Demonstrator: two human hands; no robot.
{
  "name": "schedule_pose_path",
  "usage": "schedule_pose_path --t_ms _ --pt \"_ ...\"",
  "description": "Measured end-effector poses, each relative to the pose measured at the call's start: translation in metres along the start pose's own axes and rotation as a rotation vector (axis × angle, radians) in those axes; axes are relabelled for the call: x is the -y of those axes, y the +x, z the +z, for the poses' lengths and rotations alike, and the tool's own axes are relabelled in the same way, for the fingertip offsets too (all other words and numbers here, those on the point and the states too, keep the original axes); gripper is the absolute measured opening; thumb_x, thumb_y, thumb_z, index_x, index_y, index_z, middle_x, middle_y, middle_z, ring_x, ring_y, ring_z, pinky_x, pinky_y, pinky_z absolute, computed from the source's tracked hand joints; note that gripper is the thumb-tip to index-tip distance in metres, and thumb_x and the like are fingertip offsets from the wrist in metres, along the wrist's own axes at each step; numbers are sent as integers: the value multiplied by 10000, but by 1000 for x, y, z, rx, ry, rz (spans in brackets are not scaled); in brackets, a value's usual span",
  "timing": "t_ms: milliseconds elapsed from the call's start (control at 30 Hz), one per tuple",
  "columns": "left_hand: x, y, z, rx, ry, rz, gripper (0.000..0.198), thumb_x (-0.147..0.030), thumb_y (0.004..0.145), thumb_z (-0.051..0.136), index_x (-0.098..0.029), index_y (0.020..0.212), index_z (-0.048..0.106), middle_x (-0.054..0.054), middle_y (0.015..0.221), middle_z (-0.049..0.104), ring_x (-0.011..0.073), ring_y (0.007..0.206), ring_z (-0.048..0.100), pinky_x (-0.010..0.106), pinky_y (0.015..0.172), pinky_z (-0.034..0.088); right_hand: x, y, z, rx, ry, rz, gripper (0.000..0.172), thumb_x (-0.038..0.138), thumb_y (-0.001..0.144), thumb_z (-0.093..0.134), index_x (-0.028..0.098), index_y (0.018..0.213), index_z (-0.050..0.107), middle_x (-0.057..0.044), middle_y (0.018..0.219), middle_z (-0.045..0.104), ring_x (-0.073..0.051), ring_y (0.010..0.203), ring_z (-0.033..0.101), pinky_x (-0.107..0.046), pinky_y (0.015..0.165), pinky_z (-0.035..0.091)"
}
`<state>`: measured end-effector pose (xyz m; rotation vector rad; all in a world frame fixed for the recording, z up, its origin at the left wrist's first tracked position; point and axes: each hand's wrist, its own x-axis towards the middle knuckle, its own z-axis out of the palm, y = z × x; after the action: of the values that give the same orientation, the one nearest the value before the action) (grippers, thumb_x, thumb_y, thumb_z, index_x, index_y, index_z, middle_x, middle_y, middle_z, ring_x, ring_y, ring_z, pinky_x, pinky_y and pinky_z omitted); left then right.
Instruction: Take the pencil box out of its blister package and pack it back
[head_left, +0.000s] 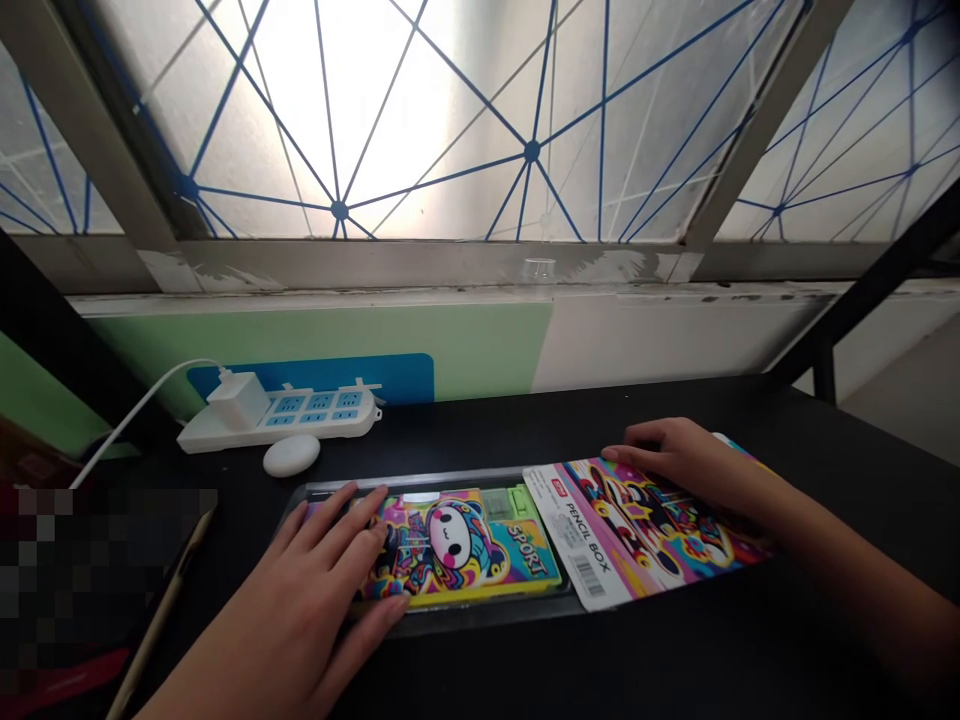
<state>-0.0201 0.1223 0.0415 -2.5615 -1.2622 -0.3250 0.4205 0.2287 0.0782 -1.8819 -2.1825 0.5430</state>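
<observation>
My left hand (330, 560) spans the left end of a colourful cartoon-printed pencil box (472, 550), with fingers at its far edge and thumb at its near edge. The box lies in a clear plastic tray (442, 478). My right hand (675, 465) rests flat on a printed card sleeve (607, 530) marked "PENCIL BOX" with a barcode. That sleeve lies just right of the tray, its left end overlapping the tray's edge. The box's left end is hidden under my left hand.
All this lies on a black table (600, 410). At the back left stand a white power strip (322, 415) with a plugged-in white charger (238, 400) and a white oval object (291, 455). A slim pen-like stick (169, 600) lies at the left. A window rises behind.
</observation>
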Motion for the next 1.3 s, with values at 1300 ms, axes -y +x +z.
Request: schedule_pose_path --t_ms 1300 --pt "-8 7 -7 -269 -612 -450 300 -450 1017 531 -382 1305 583 -7 1588 510 298 1498 425 511 1137 467 45 -11 31 -120 -17 -139 415 585 992 446 260 913 692 -45 922 777 -232 815 711 -325 705 519"
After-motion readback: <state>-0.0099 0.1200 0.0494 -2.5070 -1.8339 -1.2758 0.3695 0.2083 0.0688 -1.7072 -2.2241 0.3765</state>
